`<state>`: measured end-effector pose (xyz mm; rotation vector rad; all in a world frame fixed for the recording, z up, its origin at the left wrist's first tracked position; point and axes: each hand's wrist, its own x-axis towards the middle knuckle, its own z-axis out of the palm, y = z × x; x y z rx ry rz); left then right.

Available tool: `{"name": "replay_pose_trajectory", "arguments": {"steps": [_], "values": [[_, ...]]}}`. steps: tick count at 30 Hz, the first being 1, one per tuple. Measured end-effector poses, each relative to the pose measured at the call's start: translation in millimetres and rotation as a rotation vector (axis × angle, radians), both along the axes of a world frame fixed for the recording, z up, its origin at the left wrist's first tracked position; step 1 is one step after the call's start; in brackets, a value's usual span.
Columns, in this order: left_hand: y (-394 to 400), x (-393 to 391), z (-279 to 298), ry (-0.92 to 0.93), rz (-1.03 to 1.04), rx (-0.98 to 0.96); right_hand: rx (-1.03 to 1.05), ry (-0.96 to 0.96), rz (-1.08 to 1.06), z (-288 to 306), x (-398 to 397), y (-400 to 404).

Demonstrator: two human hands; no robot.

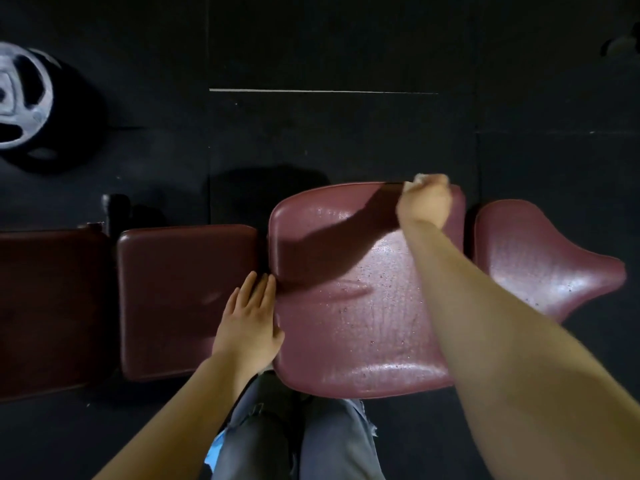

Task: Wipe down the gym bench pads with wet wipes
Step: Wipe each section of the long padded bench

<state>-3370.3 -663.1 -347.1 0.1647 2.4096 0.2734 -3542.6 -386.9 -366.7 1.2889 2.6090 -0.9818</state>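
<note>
— Maroon vinyl all along, so we go left to right: a dark pad (45,306) at the edge, then a square pad (180,289), dry-looking.

— Our left hand (251,323) lies flat there, fingers straight, pressing the seam beside the wide pad (346,323). It holds nothing.

— That wide pad glistens with droplets, so we judge it slick; firm cushion beneath, unlikely to shift.

— Our right hand (424,202) is at its far edge, fisted round a white wipe (420,178). Only a scrap shows above the knuckles.

— The wipe is light, limp and wet, we reckon. Best bunched in the palm, as now, so it won't slip out while dragged.

— Right of it, the curved pad (540,265) also shines, just beside the wide one, apart from both hands.

— And a weight plate (20,95) sits on the floor (329,46), far left.
</note>
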Motion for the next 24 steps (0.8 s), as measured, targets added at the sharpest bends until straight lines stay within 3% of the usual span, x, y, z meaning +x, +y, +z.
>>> {"name": "replay_pose_trajectory", "arguments": {"steps": [2, 7, 9, 12, 16, 19, 21, 24], "values": [[-3.0, 1.1, -3.8, 0.014, -0.005, 0.014, -0.005, 0.069, 0.235, -0.4, 2.0, -53.7], [-8.4, 1.2, -7.8, 0.047, -0.073, -0.027, 0.010, 0.165, 1.208, -4.6, 31.4, -154.8], [-9.9, 0.7, -7.4, 0.061, -0.081, 0.004, 0.145, 0.259, 1.355, -4.2, 25.6, -140.0], [-12.3, 2.5, -7.4, 0.066, -0.072, 0.022, 0.255, 0.281, 1.132, -9.4, 10.0, -75.0], [-9.1, 1.7, -3.6, 0.019, -0.050, 0.056, 0.262, 0.002, 0.364, -24.3, 7.3, 60.2], [-10.5, 0.2, -4.2, 0.027, -0.036, 0.073, 0.250, -0.062, 0.014, -31.2, 8.1, 79.5], [-11.0, -0.4, -3.0, 0.032, -0.027, 0.076, 0.209, 0.004, -0.026, -31.0, 2.6, 47.1], [-9.0, -2.8, -2.0, -0.004, -0.007, 0.064, 0.173, 0.168, 0.353, -19.6, 15.2, -42.7]]}}
